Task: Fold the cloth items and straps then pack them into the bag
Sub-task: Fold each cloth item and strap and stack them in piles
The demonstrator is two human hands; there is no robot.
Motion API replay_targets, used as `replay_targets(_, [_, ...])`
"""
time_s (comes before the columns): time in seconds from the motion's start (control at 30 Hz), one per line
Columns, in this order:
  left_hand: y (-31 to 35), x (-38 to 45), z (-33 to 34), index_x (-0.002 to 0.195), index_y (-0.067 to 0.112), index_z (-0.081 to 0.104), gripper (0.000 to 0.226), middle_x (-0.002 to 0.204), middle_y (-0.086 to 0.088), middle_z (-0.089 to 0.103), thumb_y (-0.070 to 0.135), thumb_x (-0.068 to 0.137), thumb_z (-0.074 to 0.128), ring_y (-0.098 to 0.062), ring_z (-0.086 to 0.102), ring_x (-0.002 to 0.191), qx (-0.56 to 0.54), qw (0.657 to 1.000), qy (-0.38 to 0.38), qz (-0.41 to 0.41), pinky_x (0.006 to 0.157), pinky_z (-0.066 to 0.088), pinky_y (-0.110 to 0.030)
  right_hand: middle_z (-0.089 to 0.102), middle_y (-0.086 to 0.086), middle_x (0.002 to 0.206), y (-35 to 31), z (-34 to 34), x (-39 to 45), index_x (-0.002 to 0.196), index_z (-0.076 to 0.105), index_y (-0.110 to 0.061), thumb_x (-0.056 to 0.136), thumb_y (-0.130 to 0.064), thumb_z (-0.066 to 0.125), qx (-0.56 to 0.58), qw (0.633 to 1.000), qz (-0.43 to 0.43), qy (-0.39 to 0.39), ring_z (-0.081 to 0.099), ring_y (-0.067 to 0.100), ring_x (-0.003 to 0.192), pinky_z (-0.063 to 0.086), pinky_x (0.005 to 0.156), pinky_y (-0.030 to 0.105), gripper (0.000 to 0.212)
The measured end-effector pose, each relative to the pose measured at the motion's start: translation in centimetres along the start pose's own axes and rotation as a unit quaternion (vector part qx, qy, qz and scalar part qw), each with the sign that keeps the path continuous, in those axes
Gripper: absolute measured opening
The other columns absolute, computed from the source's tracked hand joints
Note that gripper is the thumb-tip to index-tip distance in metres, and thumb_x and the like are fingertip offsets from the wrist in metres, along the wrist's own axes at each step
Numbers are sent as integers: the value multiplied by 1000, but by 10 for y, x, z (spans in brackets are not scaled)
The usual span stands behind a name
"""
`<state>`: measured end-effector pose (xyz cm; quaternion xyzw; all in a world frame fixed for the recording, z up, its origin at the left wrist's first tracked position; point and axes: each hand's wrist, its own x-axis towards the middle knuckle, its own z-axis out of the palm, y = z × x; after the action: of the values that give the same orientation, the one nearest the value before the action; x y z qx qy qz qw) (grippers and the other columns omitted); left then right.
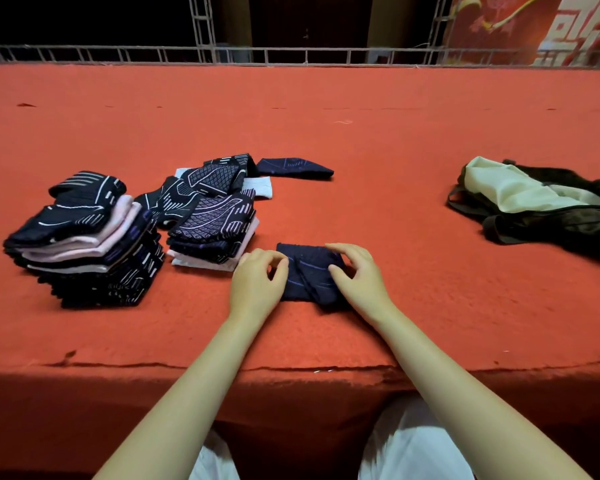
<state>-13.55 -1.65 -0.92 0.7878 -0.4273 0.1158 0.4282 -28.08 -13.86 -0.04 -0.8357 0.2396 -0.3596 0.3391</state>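
Both hands work near the table's (326, 116) front edge: left hand (257, 282) and right hand (357, 275) pinch a dark folded cloth (309, 275), mid-fold. Next, probably, it joins the folded stacks (90, 237) toward the left edge; the bag (534, 206) lies open at the right edge.

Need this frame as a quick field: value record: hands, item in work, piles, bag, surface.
left hand: fingers curled on left edge of the dark cloth
right hand: fingers curled on its right side
dark cloth: folded small, flat, near front edge
tall stack: folded, far left
loose pile: beside stack, untidy
lone piece: behind pile
bag: right, open, pale lining showing
table: red covering
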Motion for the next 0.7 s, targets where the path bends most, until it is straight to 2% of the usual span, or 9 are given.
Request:
replay_targets(0.1, [16, -3, 3, 90, 29, 68, 25, 75, 11, 66, 42, 85, 47, -17, 57, 76, 90, 995, -15, 33, 76, 32, -31, 61, -2, 116, 3, 4, 0, 117, 63, -15, 75, -12, 61, -16, 1000, 21, -4, 53, 17, 112, 43, 99, 33, 42])
replay_targets(0.17, [26, 0, 7, 105, 31, 65, 27, 80, 13, 67, 46, 87, 53, -16, 57, 85, 102, 993, -59, -2, 81, 31, -32, 57, -5, 114, 3, 4, 0, 119, 62, -15, 77, -8, 62, 5, 999, 46, -2, 56, 17, 109, 46, 97, 37, 43])
replay_targets(0.27, [40, 9, 15, 124, 32, 53, 42, 91, 14, 64, 47, 85, 58, -16, 56, 102, 85, 982, -145, -89, 89, 29, -33, 54, -4, 114, 3, 2, 1, 120, 61, -15, 83, -3, 58, 54, 995, 82, 22, 58, 14, 105, 49, 94, 31, 39])
replay_targets(0.37, [45, 21, 24, 128, 30, 50, 46, 98, 11, 58, 34, 84, 63, -14, 56, 108, -3, 967, -205, -150, 97, 34, -31, 56, 1, 115, 4, 1, 2, 118, 62, -13, 86, 4, 51, 98, 990, 95, 45, 57, 9, 101, 46, 85, 10, 38])
replay_targets(0.43, [46, 25, 27, 125, 26, 53, 44, 106, 6, 60, 15, 83, 62, -13, 57, 103, -97, 964, -194, -155, 94, 41, -26, 58, 5, 116, 6, 1, 3, 117, 62, -12, 86, 6, 50, 114, 987, 98, 56, 58, 9, 101, 40, 78, 1, 38])
replay_targets(0.5, [47, 27, 26, 116, 22, 56, 43, 103, 4, 60, -3, 82, 56, -10, 55, 89, -188, 955, -164, -158, 75, 41, -8, 58, 4, 116, 7, 1, 3, 116, 62, -13, 86, 5, 52, 123, 986, 99, 54, 59, 11, 101, 40, 76, 0, 36])
replay_targets(0.57, [46, 30, 21, 113, 19, 57, 45, 96, 2, 58, -11, 81, 50, -4, 53, 79, -242, 946, -128, -175, 64, 39, -2, 57, 2, 115, 8, 2, 3, 116, 62, -15, 86, 1, 56, 130, 986, 93, 39, 60, 12, 103, 43, 76, 3, 34])
replay_targets(0.63, [38, 35, 17, 113, 19, 58, 45, 94, 0, 58, -11, 81, 47, -8, 54, 80, -254, 944, -90, -191, 70, 44, -9, 56, -1, 114, 8, 5, 2, 116, 62, -17, 86, -4, 61, 116, 990, 81, 17, 60, 11, 104, 46, 78, 7, 33])
replay_targets(0.7, [27, 40, 14, 112, 23, 58, 44, 95, 1, 57, -7, 81, 50, -15, 55, 88, -215, 957, -73, -181, 84, 47, -26, 55, -5, 114, 8, 7, 2, 119, 62, -19, 84, -12, 66, 77, 994, 75, -8, 59, 8, 103, 47, 80, 11, 35])
